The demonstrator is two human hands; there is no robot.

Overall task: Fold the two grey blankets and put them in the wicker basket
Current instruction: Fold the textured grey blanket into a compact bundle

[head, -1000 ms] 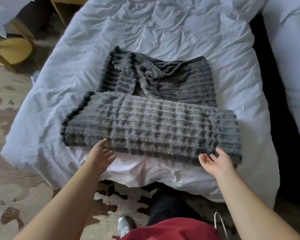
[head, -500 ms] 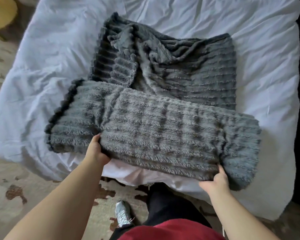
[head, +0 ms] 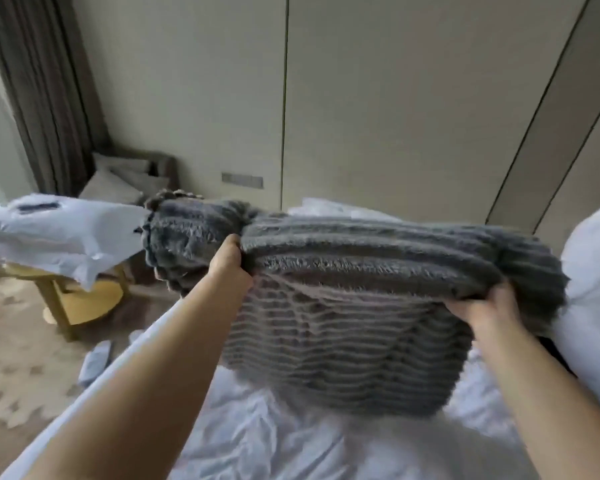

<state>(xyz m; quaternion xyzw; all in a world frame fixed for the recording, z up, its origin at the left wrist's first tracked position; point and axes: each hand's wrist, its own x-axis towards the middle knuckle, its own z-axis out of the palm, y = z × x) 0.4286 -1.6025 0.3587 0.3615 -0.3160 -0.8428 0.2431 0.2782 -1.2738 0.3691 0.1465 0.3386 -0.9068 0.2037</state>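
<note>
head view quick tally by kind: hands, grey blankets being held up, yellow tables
hands: 2 (left hand, right hand, both gripping the blanket)
grey blanket: 1 (a second can't be told apart)
yellow table: 1
total: 4

left hand [head: 227, 263] fingers: hidden in blanket [head: 361, 258] fold | blanket hem: blurred | white pillow [head: 591, 268]: cut off at edge

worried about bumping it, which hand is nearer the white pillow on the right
Right. The right hand grips the grey blanket close beside the white pillow; the left hand grips the blanket's other side, well away from it.
</note>
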